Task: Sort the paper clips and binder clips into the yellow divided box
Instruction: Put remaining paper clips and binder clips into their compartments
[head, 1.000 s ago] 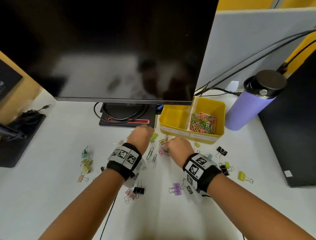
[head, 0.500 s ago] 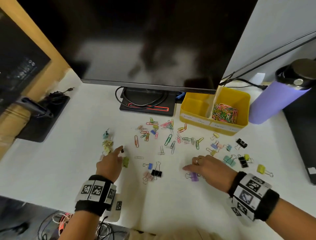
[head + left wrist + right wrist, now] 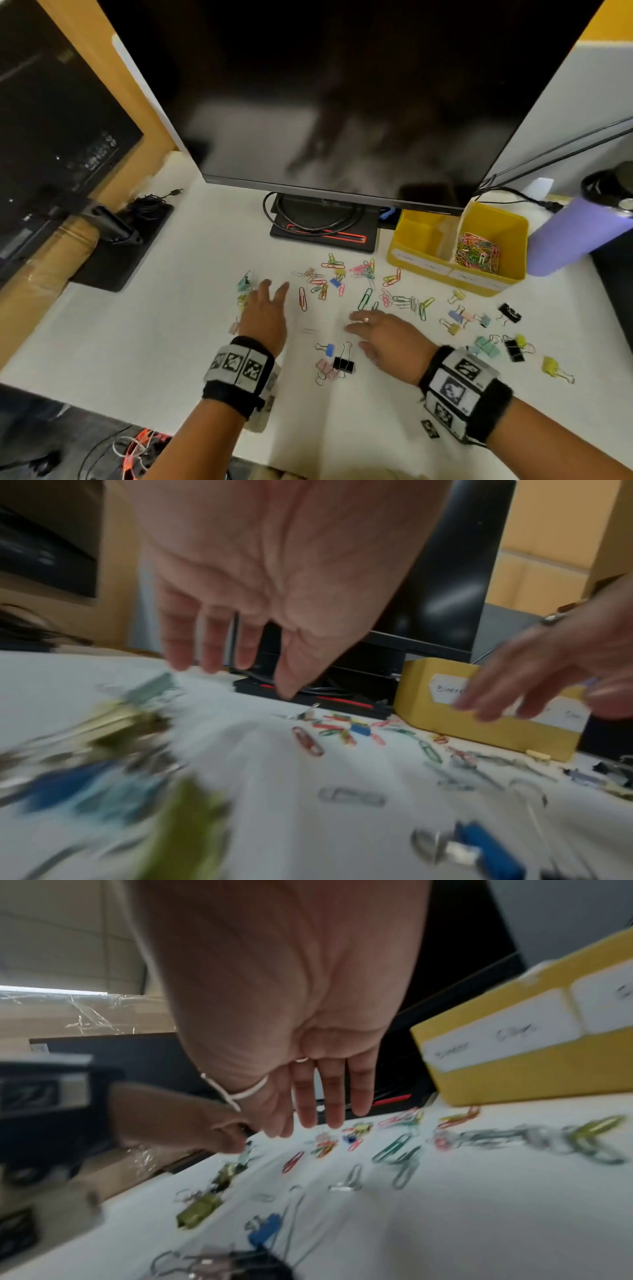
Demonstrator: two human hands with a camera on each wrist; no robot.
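Note:
The yellow divided box stands at the back right; its right compartment holds a heap of coloured paper clips and its left compartment looks empty. Loose paper clips lie scattered in front of the monitor stand. Binder clips lie in a left cluster, a middle group with a black one, and a right group. My left hand hovers flat beside the left cluster, holding nothing. My right hand hovers with straight fingers just before the paper clips, empty too.
A large monitor overhangs the back of the white desk, its stand with a coiled cable behind the clips. A purple bottle stands right of the box. The desk's near edge runs just behind my wrists.
Both hands drew back from the box to the near side of the desk, then slid forward a little toward the paper clips. The purple binder clip near my right fingers is now covered.

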